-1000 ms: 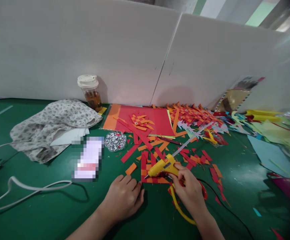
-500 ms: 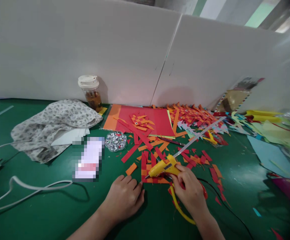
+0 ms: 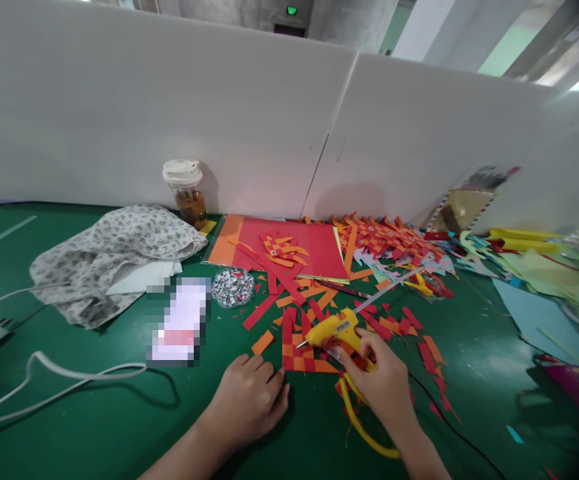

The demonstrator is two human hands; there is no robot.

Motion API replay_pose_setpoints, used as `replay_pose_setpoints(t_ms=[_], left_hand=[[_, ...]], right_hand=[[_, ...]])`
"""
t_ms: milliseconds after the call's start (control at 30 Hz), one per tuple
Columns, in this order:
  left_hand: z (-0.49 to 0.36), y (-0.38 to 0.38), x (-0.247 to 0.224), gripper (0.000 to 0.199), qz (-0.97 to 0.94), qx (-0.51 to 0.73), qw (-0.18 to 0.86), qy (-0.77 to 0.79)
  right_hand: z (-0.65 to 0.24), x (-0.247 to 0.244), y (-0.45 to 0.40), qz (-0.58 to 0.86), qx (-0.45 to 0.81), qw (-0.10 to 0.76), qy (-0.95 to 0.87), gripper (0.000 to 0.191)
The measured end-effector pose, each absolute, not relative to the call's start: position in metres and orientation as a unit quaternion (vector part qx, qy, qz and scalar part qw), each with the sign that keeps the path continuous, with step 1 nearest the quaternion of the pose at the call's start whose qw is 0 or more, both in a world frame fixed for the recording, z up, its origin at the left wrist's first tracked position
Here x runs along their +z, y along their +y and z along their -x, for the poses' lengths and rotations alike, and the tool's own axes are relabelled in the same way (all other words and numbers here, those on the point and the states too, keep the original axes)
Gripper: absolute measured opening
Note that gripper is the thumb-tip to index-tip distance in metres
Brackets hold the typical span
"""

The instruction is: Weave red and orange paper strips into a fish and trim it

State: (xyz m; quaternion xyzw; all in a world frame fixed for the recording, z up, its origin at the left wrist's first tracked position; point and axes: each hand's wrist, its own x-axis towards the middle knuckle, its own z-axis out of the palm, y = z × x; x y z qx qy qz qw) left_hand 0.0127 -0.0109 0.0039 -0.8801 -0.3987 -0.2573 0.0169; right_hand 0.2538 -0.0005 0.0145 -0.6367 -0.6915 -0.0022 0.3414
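Observation:
My right hand [image 3: 376,370] is wrapped round the handle of a yellow hot glue gun [image 3: 336,328]. A long, clear glue stick [image 3: 382,291] sticks out of the gun's back end. Its metal nozzle points left, over a woven square of red and orange paper strips [image 3: 299,360]. Several strip ends fan out from the square's far side. My left hand [image 3: 252,397] rests on the table at the square's near left corner, its fingers curled in. The fingertips are hidden, so I cannot tell whether they pinch anything. A yellow curved handle [image 3: 364,430] lies under my right wrist.
Loose strips and paper scraps [image 3: 389,323] litter the green table [image 3: 119,427]. Further back are a woven paper fish [image 3: 282,250], a pack of googly eyes [image 3: 232,287], a blurred phone [image 3: 182,320], a patterned cloth [image 3: 114,253] and a lidded cup [image 3: 189,193]. A black cord [image 3: 449,413] trails right.
The glue gun's nozzle has drawn back slightly up and to the right from the woven square's left edge. My left hand stays in place. The view has tilted up a little.

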Motion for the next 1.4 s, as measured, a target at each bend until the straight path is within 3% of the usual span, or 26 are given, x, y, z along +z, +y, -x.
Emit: replay_pose_setpoints(t_ms=[167, 400, 500, 633, 900, 1133, 1400], left_hand=[[-0.012, -0.01, 0.007, 0.013, 0.879, -0.261, 0.008, -0.4], [-0.013, -0.01, 0.009, 0.013, 0.878, -0.256, -0.006, -0.404], [-0.013, -0.01, 0.007, 0.013, 0.88, -0.25, -0.005, -0.404], [-0.013, -0.01, 0.005, 0.013, 0.883, -0.238, 0.001, -0.404], [-0.014, -0.011, 0.007, 0.014, 0.889, -0.226, -0.008, -0.399], [-0.015, -0.011, 0.009, 0.013, 0.888, -0.226, -0.01, -0.401], [-0.014, -0.01, 0.011, 0.012, 0.891, -0.212, -0.013, -0.401]], right_hand=[[-0.274, 0.014, 0.023, 0.724, 0.032, 0.308, -0.616, 0.034], [-0.267, 0.027, 0.047, 0.652, -0.164, 0.349, -0.653, 0.022], [-0.221, 0.041, 0.059, 0.569, -0.077, 0.364, -0.733, 0.013], [-0.145, 0.048, 0.089, 0.473, 0.05, 0.243, -0.845, 0.016], [-0.095, 0.04, 0.14, 0.399, 0.056, 0.138, -0.905, 0.013], [-0.087, 0.048, 0.151, 0.414, 0.034, 0.111, -0.903, 0.019], [-0.066, 0.048, 0.165, 0.386, 0.029, 0.084, -0.918, 0.011]])
